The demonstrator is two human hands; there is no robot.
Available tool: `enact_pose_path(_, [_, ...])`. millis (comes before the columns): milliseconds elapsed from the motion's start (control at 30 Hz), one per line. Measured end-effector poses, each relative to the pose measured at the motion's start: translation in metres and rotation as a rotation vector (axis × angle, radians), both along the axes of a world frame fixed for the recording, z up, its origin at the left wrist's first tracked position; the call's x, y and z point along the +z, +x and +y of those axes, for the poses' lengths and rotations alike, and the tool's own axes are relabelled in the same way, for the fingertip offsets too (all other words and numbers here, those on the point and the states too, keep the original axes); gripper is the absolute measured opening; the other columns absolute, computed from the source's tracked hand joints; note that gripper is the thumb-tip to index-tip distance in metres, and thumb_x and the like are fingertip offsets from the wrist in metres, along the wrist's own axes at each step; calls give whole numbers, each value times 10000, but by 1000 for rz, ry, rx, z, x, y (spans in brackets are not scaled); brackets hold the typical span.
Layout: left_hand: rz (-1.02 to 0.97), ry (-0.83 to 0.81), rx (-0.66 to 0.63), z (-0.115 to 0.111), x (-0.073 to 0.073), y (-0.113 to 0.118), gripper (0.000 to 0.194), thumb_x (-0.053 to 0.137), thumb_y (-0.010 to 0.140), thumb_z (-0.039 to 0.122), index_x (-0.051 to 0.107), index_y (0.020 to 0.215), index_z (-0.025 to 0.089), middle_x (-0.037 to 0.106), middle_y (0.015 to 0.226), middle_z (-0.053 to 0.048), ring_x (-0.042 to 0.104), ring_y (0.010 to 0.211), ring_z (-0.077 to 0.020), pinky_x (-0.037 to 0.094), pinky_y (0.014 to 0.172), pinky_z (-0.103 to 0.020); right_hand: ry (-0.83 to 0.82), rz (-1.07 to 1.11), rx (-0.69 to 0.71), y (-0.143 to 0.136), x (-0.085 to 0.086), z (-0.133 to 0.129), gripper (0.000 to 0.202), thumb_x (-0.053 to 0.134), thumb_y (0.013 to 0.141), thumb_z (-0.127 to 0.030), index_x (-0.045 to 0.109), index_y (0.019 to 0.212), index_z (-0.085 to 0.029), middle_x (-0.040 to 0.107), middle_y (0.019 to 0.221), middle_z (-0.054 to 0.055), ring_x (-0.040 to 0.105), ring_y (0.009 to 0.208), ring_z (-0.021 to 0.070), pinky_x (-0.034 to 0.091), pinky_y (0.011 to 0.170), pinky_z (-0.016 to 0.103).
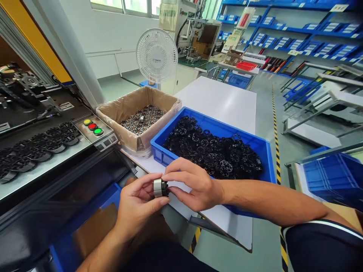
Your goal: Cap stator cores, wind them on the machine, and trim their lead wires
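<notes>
In the head view, my left hand (132,206) holds a short silver metal stator core (157,188) between thumb and fingers. My right hand (195,185) comes in from the right, its thumb and fingertips closed around the black plastic end piece (164,188) on the core's right side. Core and end piece are touching; whether they are fully seated cannot be made out. Behind my hands, a blue bin (156,152) holds many black plastic slotted rings (205,142). To its left, a plastic-lined carton (110,118) contains metal stator cores (141,119).
At left is a machine with yellow, red and green buttons (92,126). Rows of black-trimmed parts (39,147) lie on its ledge. A white fan (157,56) stands behind the carton. The white table (227,98) extends beyond the bin; blue shelving (297,32) lines the back.
</notes>
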State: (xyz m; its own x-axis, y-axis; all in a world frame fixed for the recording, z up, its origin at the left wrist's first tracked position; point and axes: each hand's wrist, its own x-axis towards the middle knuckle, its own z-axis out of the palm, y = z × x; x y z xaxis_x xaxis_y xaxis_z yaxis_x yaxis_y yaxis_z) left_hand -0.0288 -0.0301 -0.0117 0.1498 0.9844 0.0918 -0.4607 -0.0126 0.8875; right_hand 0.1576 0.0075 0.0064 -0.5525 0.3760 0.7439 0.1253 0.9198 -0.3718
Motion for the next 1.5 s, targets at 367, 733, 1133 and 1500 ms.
enact_pose_path(367, [29,-32,0,-1,-3,-9,469,890,580,31,805,996,231,809,888,-46,771,773,-156,575,670,-103,194,-87,-26,3,1,6,236,634,929,-180,608,1136,-69,685,1020,166,653,975,213,599,825,375])
enact_pose_path(733, [283,-261,100,-16,-15,-4,545,870,702,364,727,1206,212,786,1073,-83,762,925,-258,620,835,-271,297,-124,-61,4,-5,18,210,592,972,-256,703,1011,-83,708,990,109,640,924,158,539,848,283])
enact_pose_path(1133, [309,-119,85,20,-30,-27,400,778,812,337,714,1196,245,701,1218,-64,702,842,-134,584,810,-210,-578,-1228,-746,99,-5,128,141,704,781,-41,746,909,-82,747,914,120,712,881,241,554,801,364])
enact_pose_path(1500, [492,183,204,6,-14,-25,484,821,761,182,665,1218,225,710,1266,-95,653,1188,-227,507,1033,-306,-229,-529,-394,32,12,52,113,614,938,-203,661,991,-115,646,930,87,617,864,157,531,796,282])
